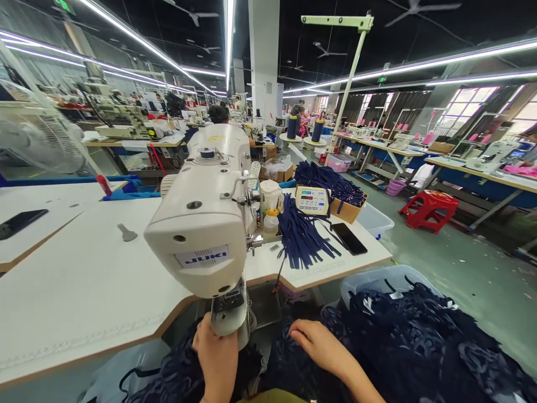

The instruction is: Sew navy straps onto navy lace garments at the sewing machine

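Note:
A white JUKI sewing machine [197, 240] stands in front of me, its head pointing toward me. My left hand [216, 355] is at its front end, right beside the metal guard [229, 319] below the head. Its fingers are curled, and the guard partly hides the fingertips and anything between them. To the right of the guard, my right hand [319, 342] hovers over dark navy fabric pieces, thumb and fingers drawn together. Whether it pinches a strip against that dark background, I cannot make out. Heaped navy straps [411, 336] fill the area to its right.
On the white tabletop [96, 274] are navy strips [304, 235], a control panel [312, 200] and a phone [350, 239]. A cardboard box [348, 211] holds more strips. A clear plastic tub [356, 282] stands at the right. Beyond are a red stool [430, 210] and other sewing stations.

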A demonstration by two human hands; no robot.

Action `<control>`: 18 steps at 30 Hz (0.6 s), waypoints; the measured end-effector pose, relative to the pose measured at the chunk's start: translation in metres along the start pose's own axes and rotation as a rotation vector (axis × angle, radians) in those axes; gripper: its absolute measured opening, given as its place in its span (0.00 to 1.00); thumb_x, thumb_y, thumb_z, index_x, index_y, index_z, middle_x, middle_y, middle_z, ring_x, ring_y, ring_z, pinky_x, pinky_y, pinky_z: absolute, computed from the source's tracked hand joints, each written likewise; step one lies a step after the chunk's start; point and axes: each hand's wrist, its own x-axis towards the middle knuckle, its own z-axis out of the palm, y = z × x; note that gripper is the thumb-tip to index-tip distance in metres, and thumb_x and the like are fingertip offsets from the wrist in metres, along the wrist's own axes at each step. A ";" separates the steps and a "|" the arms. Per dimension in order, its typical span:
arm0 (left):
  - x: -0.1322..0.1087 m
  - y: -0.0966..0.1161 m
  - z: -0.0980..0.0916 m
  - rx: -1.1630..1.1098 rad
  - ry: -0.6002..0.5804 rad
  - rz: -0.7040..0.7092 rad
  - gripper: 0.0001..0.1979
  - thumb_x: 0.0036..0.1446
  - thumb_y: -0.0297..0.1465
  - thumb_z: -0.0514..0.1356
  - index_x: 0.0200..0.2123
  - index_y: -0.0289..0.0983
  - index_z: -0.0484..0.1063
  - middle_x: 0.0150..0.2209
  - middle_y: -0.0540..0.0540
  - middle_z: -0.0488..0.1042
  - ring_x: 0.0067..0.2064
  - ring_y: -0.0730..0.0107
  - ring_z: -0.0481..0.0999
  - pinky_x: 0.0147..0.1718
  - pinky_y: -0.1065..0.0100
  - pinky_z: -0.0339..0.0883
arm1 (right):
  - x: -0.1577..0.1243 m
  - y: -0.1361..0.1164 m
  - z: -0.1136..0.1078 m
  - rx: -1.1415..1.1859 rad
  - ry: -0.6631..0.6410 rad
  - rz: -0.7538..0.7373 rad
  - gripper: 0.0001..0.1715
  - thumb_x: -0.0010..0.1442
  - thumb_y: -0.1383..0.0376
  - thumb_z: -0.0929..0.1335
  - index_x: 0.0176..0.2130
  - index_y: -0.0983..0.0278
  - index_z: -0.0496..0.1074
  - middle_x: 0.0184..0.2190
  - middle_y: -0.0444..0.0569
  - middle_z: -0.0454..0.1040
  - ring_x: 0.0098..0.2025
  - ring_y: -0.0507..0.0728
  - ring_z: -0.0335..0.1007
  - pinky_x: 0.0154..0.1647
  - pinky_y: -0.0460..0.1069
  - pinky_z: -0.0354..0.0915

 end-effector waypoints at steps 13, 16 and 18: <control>-0.030 -0.002 -0.051 -0.023 -0.304 0.622 0.17 0.62 0.35 0.55 0.54 0.40 0.64 0.48 0.47 0.78 0.48 0.69 0.76 0.48 0.66 0.68 | 0.010 -0.073 0.053 1.496 -0.337 0.347 0.28 0.55 0.46 0.71 0.40 0.68 0.74 0.33 0.49 0.76 0.36 0.51 0.74 0.42 0.47 0.65; -0.026 0.003 -0.058 -0.011 -0.339 0.670 0.26 0.63 0.33 0.55 0.62 0.36 0.53 0.51 0.44 0.76 0.51 0.69 0.74 0.51 0.67 0.66 | 0.009 -0.083 0.049 1.544 -0.351 0.366 0.25 0.56 0.48 0.71 0.41 0.68 0.74 0.36 0.50 0.76 0.37 0.51 0.73 0.44 0.48 0.65; -0.023 0.004 -0.068 -0.009 -0.312 0.698 0.24 0.62 0.33 0.55 0.60 0.38 0.57 0.51 0.45 0.76 0.51 0.69 0.74 0.51 0.67 0.66 | 0.007 -0.084 0.045 1.503 -0.347 0.302 0.24 0.55 0.52 0.73 0.43 0.68 0.73 0.41 0.51 0.76 0.42 0.53 0.73 0.49 0.49 0.65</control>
